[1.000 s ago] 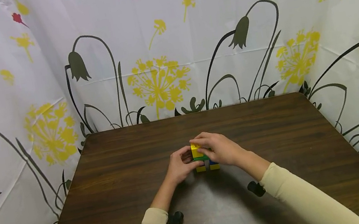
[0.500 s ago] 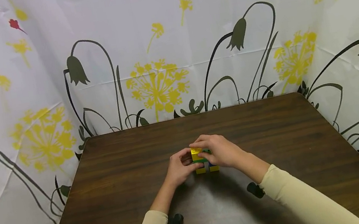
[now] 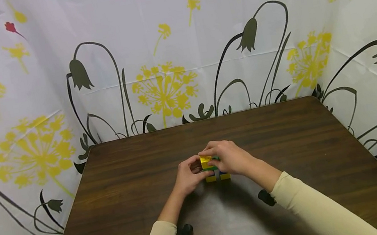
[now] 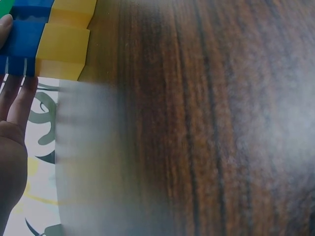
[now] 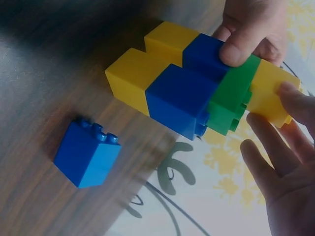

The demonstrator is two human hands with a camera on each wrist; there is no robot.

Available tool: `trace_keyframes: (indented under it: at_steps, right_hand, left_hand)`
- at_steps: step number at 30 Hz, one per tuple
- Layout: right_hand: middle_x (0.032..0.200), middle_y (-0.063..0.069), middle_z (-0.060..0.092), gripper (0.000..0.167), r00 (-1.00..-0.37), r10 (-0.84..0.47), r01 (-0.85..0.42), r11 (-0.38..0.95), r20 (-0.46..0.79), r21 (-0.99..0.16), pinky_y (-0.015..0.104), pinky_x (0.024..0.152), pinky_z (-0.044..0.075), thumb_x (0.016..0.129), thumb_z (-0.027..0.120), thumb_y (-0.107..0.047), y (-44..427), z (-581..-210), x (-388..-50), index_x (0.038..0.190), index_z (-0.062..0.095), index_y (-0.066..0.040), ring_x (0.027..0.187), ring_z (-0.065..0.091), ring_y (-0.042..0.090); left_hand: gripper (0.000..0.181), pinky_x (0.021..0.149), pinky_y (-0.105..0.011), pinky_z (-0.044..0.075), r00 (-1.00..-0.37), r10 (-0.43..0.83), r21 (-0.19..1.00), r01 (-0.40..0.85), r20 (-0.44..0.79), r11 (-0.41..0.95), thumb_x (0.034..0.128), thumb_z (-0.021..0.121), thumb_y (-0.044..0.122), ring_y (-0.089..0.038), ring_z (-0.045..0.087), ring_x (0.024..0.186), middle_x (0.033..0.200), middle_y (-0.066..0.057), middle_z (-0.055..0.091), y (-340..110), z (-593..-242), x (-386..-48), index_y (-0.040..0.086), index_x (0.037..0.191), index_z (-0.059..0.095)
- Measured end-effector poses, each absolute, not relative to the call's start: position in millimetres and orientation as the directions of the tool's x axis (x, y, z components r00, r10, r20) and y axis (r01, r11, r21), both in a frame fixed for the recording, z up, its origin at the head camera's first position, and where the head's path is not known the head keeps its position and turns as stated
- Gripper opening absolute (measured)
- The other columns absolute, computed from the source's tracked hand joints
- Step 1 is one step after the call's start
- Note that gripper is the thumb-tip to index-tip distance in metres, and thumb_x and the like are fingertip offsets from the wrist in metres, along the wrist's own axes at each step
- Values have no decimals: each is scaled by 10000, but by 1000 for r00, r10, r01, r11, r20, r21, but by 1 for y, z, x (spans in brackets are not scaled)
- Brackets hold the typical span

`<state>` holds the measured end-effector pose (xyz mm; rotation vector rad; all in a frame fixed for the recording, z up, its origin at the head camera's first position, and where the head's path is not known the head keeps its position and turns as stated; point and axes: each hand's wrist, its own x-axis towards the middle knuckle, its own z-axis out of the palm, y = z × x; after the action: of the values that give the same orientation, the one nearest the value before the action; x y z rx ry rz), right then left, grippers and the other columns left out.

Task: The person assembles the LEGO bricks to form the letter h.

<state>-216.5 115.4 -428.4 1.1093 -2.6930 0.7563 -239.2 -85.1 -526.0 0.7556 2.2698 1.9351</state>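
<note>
On the table stands a toy building-brick structure with two legs, each a yellow brick [image 5: 133,78] below a blue brick [image 5: 179,96]. A green brick [image 5: 231,98] bridges both legs. The yellow top brick [image 3: 206,162] sits over the left leg. My right hand [image 3: 232,157] pinches that top brick between thumb and fingers. Lower on the left, my left hand [image 3: 186,178] grips the left leg, its thumb on the blue brick at the front and fingers behind. In the left wrist view, only the lower bricks and part of this hand show.
A loose blue brick [image 5: 87,155] lies close to the structure in the right wrist view; the head view does not show it. The brown wooden table [image 3: 135,159] ends at a white flower-print curtain [image 3: 162,5].
The head view has shifted slightly. Both hands keep nearly the same places on the bricks, and the structure stays where it was.
</note>
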Motion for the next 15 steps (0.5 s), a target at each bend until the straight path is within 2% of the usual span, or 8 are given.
trace_keyframes:
  at_steps: [5,12,15]
  right_hand:
    - [1124,-10,650,407,-724,-613,-687,602,316,-407,210,616,491,884,738,-86,116,-432,-216,1283,663,-120,772,597,95]
    - [1128,-8,651,416,-722,-607,-691,597,332,-408,208,628,501,876,747,-87,116,-434,-216,1282,664,-120,796,618,101]
    - [1135,-5,650,419,-720,-611,-692,593,329,-412,218,645,509,878,745,-89,117,-433,-217,1287,660,-117,814,627,116]
  left_hand:
    - [423,880,-333,540,-887,395,946,305,239,113,779,814,6,-251,667,1060,1148,-131,682,-85,-524,-238,23,1174,664]
    - [422,890,-412,537,-873,420,941,319,246,112,782,796,-41,-299,663,1059,1146,-176,673,-84,-499,-227,-32,1176,647]
    - [432,888,-384,540,-873,421,938,324,248,119,793,801,-4,-275,665,1058,1157,-154,672,-85,-505,-231,0,1196,646]
